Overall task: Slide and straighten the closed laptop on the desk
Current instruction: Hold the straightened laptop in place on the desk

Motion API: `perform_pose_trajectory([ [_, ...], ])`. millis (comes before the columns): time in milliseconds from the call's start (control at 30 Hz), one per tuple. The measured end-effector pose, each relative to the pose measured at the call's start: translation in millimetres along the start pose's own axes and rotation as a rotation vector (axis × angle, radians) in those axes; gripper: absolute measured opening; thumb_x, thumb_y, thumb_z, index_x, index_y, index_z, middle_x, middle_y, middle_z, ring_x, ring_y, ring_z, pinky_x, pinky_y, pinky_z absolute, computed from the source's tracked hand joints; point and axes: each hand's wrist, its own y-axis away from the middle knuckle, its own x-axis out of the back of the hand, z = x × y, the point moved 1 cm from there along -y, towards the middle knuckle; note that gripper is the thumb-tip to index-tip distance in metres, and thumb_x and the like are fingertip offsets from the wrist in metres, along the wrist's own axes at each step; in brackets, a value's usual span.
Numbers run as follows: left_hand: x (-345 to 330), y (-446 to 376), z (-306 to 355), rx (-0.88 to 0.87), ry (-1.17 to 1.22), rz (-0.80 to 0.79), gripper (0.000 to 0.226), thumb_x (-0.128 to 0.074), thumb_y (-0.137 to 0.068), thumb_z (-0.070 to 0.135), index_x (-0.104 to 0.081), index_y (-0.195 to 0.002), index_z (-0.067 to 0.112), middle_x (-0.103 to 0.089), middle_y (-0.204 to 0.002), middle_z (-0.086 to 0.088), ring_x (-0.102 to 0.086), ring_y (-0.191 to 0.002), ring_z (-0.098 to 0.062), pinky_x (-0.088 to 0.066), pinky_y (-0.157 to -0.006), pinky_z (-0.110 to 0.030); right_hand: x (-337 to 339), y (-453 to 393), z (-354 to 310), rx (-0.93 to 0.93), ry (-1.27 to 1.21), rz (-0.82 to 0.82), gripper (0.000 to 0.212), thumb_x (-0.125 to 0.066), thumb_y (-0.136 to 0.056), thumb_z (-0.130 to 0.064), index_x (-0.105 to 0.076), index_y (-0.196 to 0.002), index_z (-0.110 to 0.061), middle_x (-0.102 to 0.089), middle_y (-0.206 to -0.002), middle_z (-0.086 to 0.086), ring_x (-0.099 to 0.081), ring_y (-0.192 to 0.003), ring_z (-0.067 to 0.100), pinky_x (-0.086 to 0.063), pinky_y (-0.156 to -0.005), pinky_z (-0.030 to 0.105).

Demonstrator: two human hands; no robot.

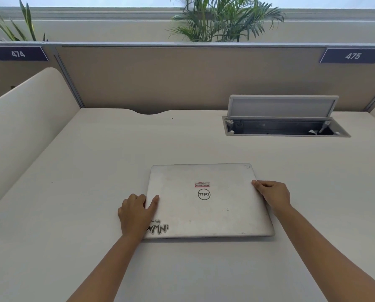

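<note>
A closed silver laptop [208, 205] lies flat on the cream desk [95, 214], near the middle and slightly right. Its lid carries a round logo, a small red sticker and a black-and-white sticker at the near left corner. Its edges run roughly parallel to the desk's back edge. My left hand [136, 212] grips the laptop's left edge, thumb lying on the lid. My right hand [272, 194] holds the right edge near the far corner, thumb on top.
An open cable box [284, 127] with its grey lid raised is set into the desk at the back right. A beige partition [182, 79] closes off the back, a curved divider [25, 127] the left. Plants stand behind the partition.
</note>
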Motion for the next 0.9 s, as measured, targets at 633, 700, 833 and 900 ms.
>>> perform_pose_trajectory([
  [633, 1, -1, 4, 0.018, -0.049, -0.015, 0.051, -0.051, -0.085, 0.048, -0.028, -0.051, 0.018, -0.039, -0.064, -0.002, -0.042, -0.071, -0.027, -0.032, -0.068, -0.035, 9, -10, -9, 0.048, 0.23, -0.159, 0.025, -0.065, -0.082, -0.035, -0.074, -0.093, -0.015, -0.071, -0.094, 0.0, -0.059, -0.087, 0.017, -0.046, -0.08, 0.03],
  [700, 3, 0, 5, 0.01, -0.08, -0.017, 0.048, -0.049, -0.086, 0.048, -0.033, -0.053, 0.016, -0.042, -0.065, -0.003, -0.042, -0.072, -0.027, -0.032, -0.068, -0.035, 4, -3, -7, 0.095, 0.282, -0.121, 0.027, -0.059, -0.087, -0.035, -0.071, -0.097, -0.013, -0.066, -0.09, -0.001, -0.057, -0.087, 0.018, -0.043, -0.077, 0.029],
  [833, 7, 5, 14, -0.061, -0.242, 0.001, 0.039, -0.046, -0.089, 0.034, -0.055, -0.068, 0.003, -0.055, -0.07, -0.015, -0.051, -0.069, -0.032, -0.037, -0.062, -0.038, -15, 23, -2, 0.201, 0.34, 0.043, 0.027, -0.044, -0.093, -0.023, -0.054, -0.072, -0.009, -0.056, -0.079, 0.016, -0.052, -0.076, 0.031, -0.037, -0.064, 0.032],
  [900, 9, 9, 21, -0.124, -0.283, -0.011, 0.037, -0.04, -0.086, 0.028, -0.057, -0.073, -0.003, -0.058, -0.072, -0.022, -0.056, -0.066, -0.036, -0.043, -0.055, -0.04, -21, 34, -5, 0.228, 0.434, 0.111, 0.024, -0.042, -0.093, -0.02, -0.059, -0.091, -0.003, -0.057, -0.098, 0.023, -0.051, -0.093, 0.038, -0.042, -0.074, 0.04],
])
